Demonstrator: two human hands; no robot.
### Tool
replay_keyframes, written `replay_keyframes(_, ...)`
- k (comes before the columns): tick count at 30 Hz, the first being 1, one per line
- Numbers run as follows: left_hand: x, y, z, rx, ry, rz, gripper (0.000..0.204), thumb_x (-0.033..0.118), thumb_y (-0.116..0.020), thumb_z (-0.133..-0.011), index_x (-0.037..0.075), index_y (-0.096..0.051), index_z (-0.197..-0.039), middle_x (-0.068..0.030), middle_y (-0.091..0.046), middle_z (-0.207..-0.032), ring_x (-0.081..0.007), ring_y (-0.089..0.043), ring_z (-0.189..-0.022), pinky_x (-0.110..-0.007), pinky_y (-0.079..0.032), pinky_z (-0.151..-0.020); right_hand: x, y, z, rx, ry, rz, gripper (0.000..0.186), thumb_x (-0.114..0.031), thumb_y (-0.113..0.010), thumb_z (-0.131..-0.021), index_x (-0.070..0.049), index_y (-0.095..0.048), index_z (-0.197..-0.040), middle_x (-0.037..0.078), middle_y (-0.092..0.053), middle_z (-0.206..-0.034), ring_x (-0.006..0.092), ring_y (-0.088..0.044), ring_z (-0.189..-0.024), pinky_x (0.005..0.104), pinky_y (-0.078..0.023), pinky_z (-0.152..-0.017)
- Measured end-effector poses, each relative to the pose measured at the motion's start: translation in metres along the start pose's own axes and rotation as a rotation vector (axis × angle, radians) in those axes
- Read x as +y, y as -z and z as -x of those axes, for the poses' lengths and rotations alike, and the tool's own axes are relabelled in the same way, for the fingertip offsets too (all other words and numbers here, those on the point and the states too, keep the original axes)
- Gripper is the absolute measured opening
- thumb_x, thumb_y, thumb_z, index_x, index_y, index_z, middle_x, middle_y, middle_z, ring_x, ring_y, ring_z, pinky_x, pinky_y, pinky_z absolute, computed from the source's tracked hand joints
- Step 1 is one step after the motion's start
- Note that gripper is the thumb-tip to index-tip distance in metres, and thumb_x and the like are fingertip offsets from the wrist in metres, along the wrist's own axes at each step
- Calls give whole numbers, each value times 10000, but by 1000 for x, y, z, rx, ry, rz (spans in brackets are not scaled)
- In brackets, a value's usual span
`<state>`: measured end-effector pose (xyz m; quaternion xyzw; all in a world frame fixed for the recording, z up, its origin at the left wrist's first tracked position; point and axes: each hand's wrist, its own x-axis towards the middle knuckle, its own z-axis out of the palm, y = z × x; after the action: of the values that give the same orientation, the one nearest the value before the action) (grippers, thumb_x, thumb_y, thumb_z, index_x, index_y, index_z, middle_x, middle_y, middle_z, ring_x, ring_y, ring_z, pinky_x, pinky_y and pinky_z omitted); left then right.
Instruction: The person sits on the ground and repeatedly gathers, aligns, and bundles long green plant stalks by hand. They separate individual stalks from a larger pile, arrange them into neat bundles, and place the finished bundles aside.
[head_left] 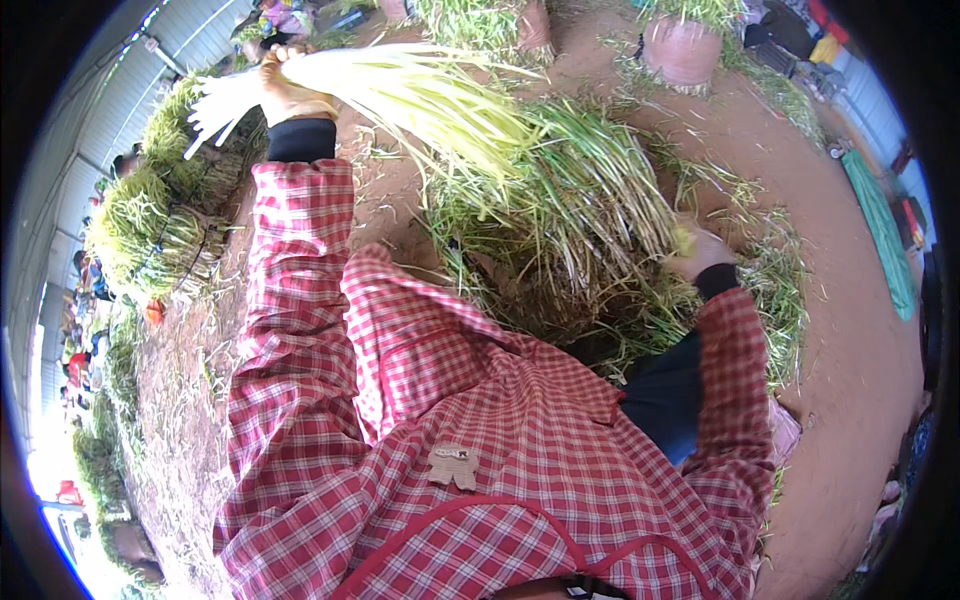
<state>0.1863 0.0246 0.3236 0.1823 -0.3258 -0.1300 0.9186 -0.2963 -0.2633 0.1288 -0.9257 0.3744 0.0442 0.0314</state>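
My left hand (286, 92) is raised at the upper left, closed round a bunch of long pale yellow stalks (410, 85), their white ends to the left and leafy tips fanning rightward over a large heap of green stalks (590, 190). At the heap's right side, my right hand (693, 250), with yellow on its fingers, grips the brownish lower ends of green stalks. Both forearms are in red checked sleeves with dark cuffs.
Piles of cut stalks (150, 240) line the left, with people (78, 370) beyond. Pink sacks (680, 50) topped with greens stand behind. A rolled green tarp (875, 230) lies at right on the reddish dirt floor (850, 390), below corrugated walls.
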Motion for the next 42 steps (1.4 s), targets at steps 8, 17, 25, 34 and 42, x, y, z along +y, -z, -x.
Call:
replay_keyframes(8,-38,5,80,175,10,127,79,153,-496,-871,113,-522,-808,15,-525,-681,-132,-499,-633,-357,-474,-755,-66,99,38,971,460,-671,292,-169,-665,-825,-137,-666,-1115,104,-663,-1081,226,-648,-967,324,-514,-823)
replay_keyframes(17,-29,90,205,244,168,154,110,247,-620,-818,140,-617,-842,23,-602,-723,-162,-572,-705,-348,-494,-709,-173,4,-13,89,585,-1064,147,-196,-626,-815,-77,-702,-854,44,-700,-855,154,-660,-688,238,-525,-629)
replay_keyframes(25,10,167,290,557,23,-89,196,267,-460,-908,151,-576,-801,22,-595,-693,-126,-569,-669,-308,-477,-744,-51,-54,2,217,-55,-230,480,-223,-653,-843,-219,-519,-1304,71,-656,-1127,239,-653,-955,357,-501,-841)
replay_keyframes(34,0,215,308,519,71,1,230,257,-463,-890,108,-624,-822,-4,-641,-739,-155,-585,-717,-342,-470,-726,-140,-73,73,-151,-8,-1310,193,-152,-649,-853,-51,-701,-1010,58,-707,-958,89,-613,-680,216,-478,-640)
replay_keyframes(42,0,194,306,558,51,-13,205,253,-472,-881,116,-606,-807,2,-624,-722,-147,-579,-697,-334,-476,-740,-199,-80,64,62,430,-369,357,-372,-684,-783,-147,-663,-1059,64,-683,-968,224,-658,-747,350,-518,-653)
